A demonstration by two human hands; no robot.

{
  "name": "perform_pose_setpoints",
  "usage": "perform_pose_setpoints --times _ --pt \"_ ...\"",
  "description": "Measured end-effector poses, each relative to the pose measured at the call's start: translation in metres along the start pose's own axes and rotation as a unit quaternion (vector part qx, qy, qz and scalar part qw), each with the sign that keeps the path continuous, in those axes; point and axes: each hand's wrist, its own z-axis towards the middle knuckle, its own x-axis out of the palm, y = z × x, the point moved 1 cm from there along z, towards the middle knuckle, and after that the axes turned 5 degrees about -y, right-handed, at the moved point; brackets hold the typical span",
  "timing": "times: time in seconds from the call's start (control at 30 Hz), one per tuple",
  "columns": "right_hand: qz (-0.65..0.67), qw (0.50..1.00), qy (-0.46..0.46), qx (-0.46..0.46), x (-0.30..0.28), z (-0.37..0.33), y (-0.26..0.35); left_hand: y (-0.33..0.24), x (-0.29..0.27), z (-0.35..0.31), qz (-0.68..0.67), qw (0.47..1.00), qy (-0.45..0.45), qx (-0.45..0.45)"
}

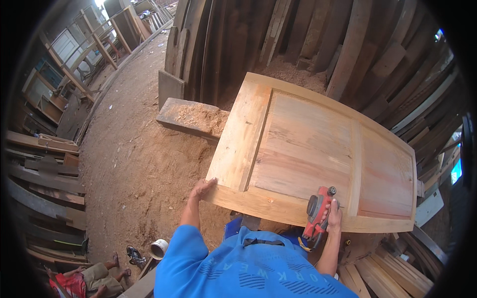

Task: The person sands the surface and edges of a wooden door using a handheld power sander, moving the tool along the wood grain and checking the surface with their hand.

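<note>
A pale wooden panel door (308, 144) lies flat in front of me, with two recessed panels framed by lighter wood. My left hand (202, 188) grips its near left corner, fingertips curled on the edge. A red and black electric hand planer (318, 211) rests on the near rail, right of the middle. My right hand (334, 217) is wrapped round the planer's handle. Under the door's left side, a thick timber beam (191, 118) sticks out, with shavings heaped on top.
Tall boards (318, 35) lean behind the door and along the right. Sawdust covers the floor (134, 149). Stacked planks (47, 184) line the left; more planks (387, 273) lie lower right. A white bucket (159, 249) and a person in red (72, 284) are lower left.
</note>
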Motion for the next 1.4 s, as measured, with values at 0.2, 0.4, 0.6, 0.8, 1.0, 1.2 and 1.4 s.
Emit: perform_pose_setpoints --times 0.2,0.4,0.6,0.8,1.0,1.2,1.4 --pt "0.028 0.999 -0.035 0.009 0.015 -0.004 -0.006 -0.012 0.000 -0.005 0.108 0.993 -0.034 -0.022" --pt "0.043 0.998 -0.055 0.005 0.016 -0.007 -0.007 -0.006 -0.001 -0.004 0.121 0.993 0.003 -0.012" --pt "0.071 0.992 -0.080 0.062 0.010 -0.020 -0.005 -0.018 0.011 -0.055 0.105 0.993 0.000 -0.047" --pt "0.089 0.992 -0.080 0.049 0.016 -0.019 -0.009 0.021 0.002 -0.014 -0.026 0.990 0.130 -0.049" --pt "0.086 0.989 -0.109 0.040 0.024 -0.021 -0.011 0.021 0.015 -0.009 -0.064 0.991 0.080 0.082" --pt "0.083 0.991 -0.099 0.030 0.025 -0.023 -0.012 0.023 0.012 0.010 0.088 0.985 -0.033 0.143" --pt "0.127 0.986 -0.100 -0.028 0.059 -0.027 0.000 0.008 0.015 -0.009 0.108 0.988 -0.072 0.084"
